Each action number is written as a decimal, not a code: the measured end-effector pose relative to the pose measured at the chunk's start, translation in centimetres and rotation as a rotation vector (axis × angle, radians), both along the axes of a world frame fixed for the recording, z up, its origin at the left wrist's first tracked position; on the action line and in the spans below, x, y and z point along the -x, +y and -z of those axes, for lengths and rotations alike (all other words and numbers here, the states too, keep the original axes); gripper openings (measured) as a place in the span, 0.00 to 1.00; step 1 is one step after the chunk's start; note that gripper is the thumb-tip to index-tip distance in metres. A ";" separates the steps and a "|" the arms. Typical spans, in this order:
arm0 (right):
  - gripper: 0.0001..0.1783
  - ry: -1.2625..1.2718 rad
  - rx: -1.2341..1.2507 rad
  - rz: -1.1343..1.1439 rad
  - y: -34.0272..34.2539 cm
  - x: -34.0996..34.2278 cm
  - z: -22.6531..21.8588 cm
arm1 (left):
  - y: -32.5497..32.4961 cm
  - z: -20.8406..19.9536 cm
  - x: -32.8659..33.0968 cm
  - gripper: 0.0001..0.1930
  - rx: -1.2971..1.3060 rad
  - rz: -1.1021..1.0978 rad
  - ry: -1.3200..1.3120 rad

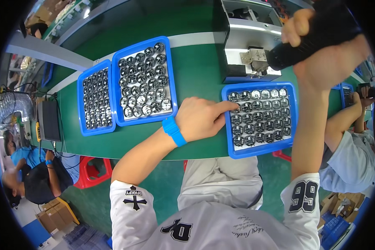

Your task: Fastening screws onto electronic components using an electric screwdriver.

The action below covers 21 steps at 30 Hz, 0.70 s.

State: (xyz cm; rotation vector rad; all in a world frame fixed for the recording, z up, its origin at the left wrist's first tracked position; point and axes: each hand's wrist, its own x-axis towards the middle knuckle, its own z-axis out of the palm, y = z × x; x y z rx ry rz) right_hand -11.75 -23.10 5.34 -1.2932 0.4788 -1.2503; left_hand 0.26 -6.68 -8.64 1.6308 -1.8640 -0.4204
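Observation:
My right hand [327, 68] is raised at the upper right, its fingers wrapped round a thick black lever handle [287, 52]. The handle runs to a metal hinge mechanism [258, 59] on a bench machine. My left hand [201, 118], with a blue wristband, stretches its index finger over the left edge of a blue tray [260, 155]. That fingertip touches one of the small round dark components [237, 108], which stand in rows on a white sheet; the other fingers are curled. Whether the thumb touches anything is hard to see.
Left on the green bench [196, 75], two blue trays [143, 122] [96, 132] of similar round parts lie side by side. Behind the handle stands the machine's dark housing [221, 41]. Co-workers sit on both sides, and red stools [91, 175] stand below the bench edge.

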 end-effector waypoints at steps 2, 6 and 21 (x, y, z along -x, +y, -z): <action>0.49 0.028 -0.064 0.134 1.7 -2.1 -0.8 | 0.2 0.1 -0.1 0.17 -0.064 0.007 0.027; 0.46 0.093 -0.199 0.412 3.6 -3.6 -1.9 | 0.1 0.2 0.0 0.17 -0.071 0.012 0.026; 0.64 0.025 0.129 -0.568 3.0 3.7 2.7 | 0.2 0.4 -0.2 0.18 -0.063 0.016 0.029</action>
